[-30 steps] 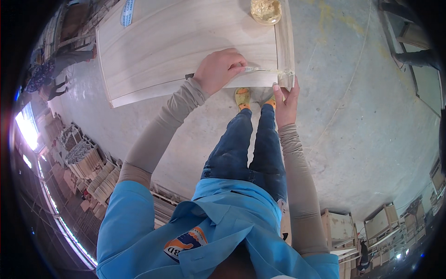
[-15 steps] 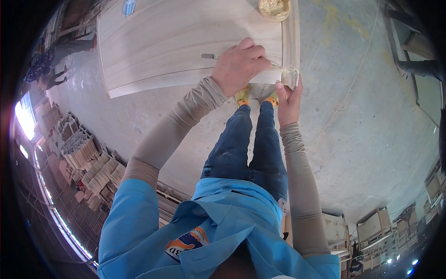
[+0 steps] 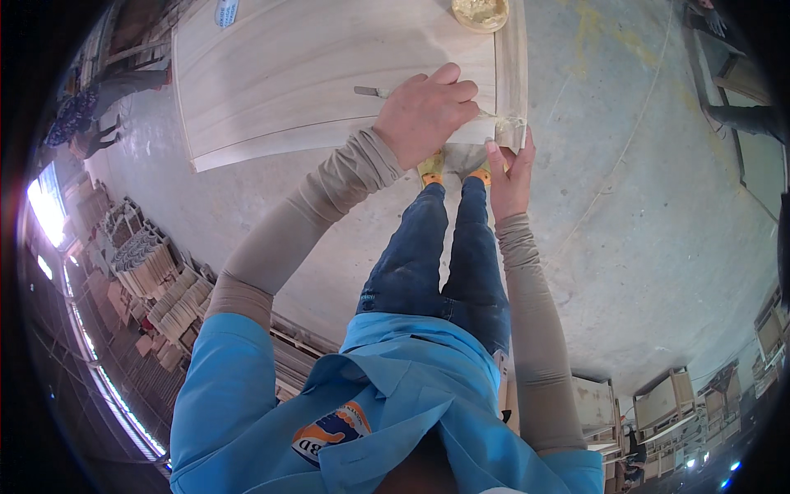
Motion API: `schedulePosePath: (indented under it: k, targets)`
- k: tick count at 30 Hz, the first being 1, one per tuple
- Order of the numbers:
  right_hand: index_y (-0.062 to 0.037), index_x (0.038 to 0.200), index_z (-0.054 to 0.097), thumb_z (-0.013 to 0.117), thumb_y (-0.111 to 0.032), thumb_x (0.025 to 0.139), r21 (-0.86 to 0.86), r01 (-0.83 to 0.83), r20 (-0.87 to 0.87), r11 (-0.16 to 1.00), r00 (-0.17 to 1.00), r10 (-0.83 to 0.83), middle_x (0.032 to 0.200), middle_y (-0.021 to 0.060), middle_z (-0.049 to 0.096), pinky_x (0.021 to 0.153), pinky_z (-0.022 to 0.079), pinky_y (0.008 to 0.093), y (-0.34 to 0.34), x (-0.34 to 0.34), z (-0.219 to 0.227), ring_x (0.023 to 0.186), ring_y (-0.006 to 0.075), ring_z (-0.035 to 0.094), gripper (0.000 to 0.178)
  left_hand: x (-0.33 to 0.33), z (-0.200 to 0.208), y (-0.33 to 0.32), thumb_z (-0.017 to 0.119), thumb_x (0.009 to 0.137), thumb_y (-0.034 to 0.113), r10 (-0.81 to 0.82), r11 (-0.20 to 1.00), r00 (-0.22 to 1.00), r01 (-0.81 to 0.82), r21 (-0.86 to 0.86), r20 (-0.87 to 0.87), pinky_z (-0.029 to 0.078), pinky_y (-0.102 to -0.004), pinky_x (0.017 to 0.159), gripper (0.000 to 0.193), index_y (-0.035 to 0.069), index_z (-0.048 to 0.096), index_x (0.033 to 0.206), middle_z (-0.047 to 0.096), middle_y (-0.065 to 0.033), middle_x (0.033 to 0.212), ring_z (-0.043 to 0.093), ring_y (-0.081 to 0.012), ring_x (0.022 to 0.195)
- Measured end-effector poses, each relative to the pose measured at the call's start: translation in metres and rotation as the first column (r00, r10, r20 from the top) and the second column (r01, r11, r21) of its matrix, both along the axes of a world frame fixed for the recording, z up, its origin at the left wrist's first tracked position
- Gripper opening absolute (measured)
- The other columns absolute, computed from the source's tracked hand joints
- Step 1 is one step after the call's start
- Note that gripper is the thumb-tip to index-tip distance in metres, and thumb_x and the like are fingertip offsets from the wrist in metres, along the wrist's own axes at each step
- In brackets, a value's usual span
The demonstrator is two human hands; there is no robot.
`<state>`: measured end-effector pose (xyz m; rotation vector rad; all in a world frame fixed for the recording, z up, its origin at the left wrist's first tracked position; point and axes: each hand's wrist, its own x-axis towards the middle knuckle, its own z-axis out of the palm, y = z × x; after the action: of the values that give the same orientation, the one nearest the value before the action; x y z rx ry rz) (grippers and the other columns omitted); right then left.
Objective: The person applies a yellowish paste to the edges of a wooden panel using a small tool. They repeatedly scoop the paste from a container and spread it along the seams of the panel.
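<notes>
A broad pale wooden panel [image 3: 329, 74] lies in front of me with a narrower edge strip along its right side. My left hand [image 3: 426, 114] is closed around a thin putty knife [image 3: 367, 90]. One flat end sticks out left of my fist; the other reaches right to a pale putty smear [image 3: 512, 123] near the panel's near right corner. My right hand [image 3: 512, 177] grips that corner, thumb on top and fingers along the edge. A round tub of yellowish putty [image 3: 480, 11] stands on the panel at the far right.
A blue-and-white label or container [image 3: 227, 11] is at the panel's far left. Stacked wooden parts [image 3: 152, 263] line the left side. Wooden furniture pieces [image 3: 662, 403] stand behind at right. Another person [image 3: 99, 107] is at the far left. Grey concrete floor [image 3: 625, 247] surrounds me.
My left hand and the putty knife have shifted very slightly, with the blade still at the corner. The right hand keeps its grip. The panel and tub sit slightly higher and further left in view.
</notes>
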<state>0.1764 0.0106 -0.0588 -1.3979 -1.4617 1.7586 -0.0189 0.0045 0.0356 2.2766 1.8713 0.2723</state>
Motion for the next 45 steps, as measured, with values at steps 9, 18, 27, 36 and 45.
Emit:
schedulePosePath:
  k: [9, 18, 27, 36, 45]
  targets:
    - [0.0002, 0.15, 0.023, 0.063, -0.031, 0.096, 0.018, 0.004, 0.005, 1.0, 1.0, -0.004, 0.143, 0.0214, 0.033, 0.107, 0.042, 0.0394, 0.001, 0.0, -0.001, 0.125, 0.0294, 0.049, 0.075, -0.019, 0.006, -0.001, 0.062, 0.071, 0.013, -0.063, 0.996, 0.998, 0.062, -0.064, -0.015, 0.052, -0.0291, 0.066, 0.012, 0.011, 0.065, 0.083, 0.051, 0.0013, 0.082, 0.052, -0.0171, 0.087]
    - [-0.0011, 0.151, 0.023, 0.064, -0.031, 0.095, 0.003, -0.008, 0.024, 1.0, 1.0, 0.008, 0.143, 0.0208, 0.033, 0.106, 0.043, 0.0395, 0.002, 0.001, 0.003, 0.124, 0.0301, 0.049, 0.075, -0.037, 0.017, -0.006, 0.063, 0.073, 0.013, -0.087, 0.988, 0.993, 0.076, -0.133, -0.08, 0.052, -0.0304, 0.068, 0.009, 0.011, 0.066, 0.082, 0.052, 0.0008, 0.082, 0.052, -0.0178, 0.086]
    - [-0.0006, 0.15, 0.023, 0.063, -0.025, 0.096, 0.045, -0.024, 0.006, 0.999, 1.0, 0.024, 0.145, 0.0207, 0.032, 0.107, 0.042, 0.0387, 0.001, 0.005, -0.009, 0.127, 0.0296, 0.047, 0.072, -0.041, 0.01, -0.028, 0.072, 0.078, 0.017, 0.232, 0.972, 0.941, -0.217, -0.087, 0.247, 0.05, -0.0328, 0.072, 0.012, 0.015, 0.073, 0.09, 0.062, 0.002, 0.085, 0.053, -0.021, 0.085]
    - [0.0005, 0.15, 0.022, 0.063, -0.023, 0.096, -0.007, -0.028, -0.026, 1.0, 0.999, 0.027, 0.143, 0.0195, 0.032, 0.109, 0.041, 0.0398, 0.005, 0.003, 0.003, 0.13, 0.0308, 0.046, 0.072, -0.025, -0.014, -0.039, 0.074, 0.077, 0.011, 0.255, 0.96, 0.891, -0.279, 0.012, 0.375, 0.049, -0.033, 0.075, 0.017, 0.012, 0.075, 0.094, 0.067, 0.001, 0.093, 0.054, -0.0234, 0.087]
    - [0.001, 0.151, 0.021, 0.063, -0.026, 0.097, 0.011, -0.038, -0.012, 0.999, 0.999, 0.038, 0.143, 0.0199, 0.032, 0.107, 0.043, 0.0406, 0.005, 0.004, 0.002, 0.13, 0.0313, 0.047, 0.073, -0.02, -0.031, -0.038, 0.072, 0.075, 0.009, 0.167, 0.968, 0.927, -0.218, 0.121, 0.337, 0.05, -0.0319, 0.074, 0.02, 0.013, 0.075, 0.095, 0.067, 0.0024, 0.095, 0.054, -0.0226, 0.085]
